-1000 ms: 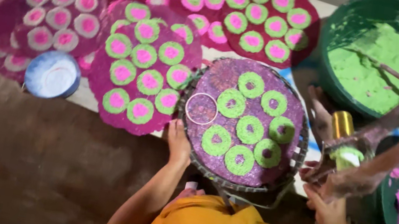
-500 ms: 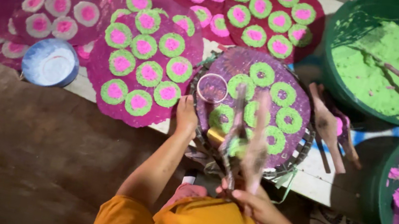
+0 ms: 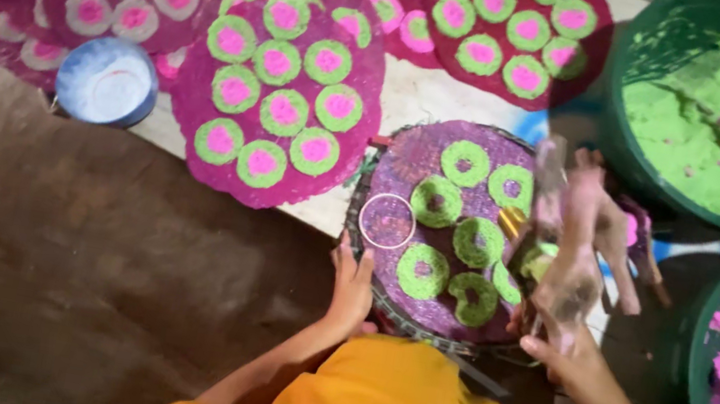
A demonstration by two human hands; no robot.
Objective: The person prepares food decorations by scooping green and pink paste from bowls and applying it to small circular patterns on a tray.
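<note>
Powder rings look loose and fragile, so I'd hold the round tray by its rim. Left hand clasps that rim; right hand is blurred, its grip I cannot tell.

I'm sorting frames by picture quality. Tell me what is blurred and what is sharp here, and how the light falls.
Head view: the right hand is smeared by motion blur, so what it holds cannot be made out; the left hand on the tray rim is fairly sharp, as are the green rings. Light is soft and even, dimmer over the brown floor; no glare.
</note>
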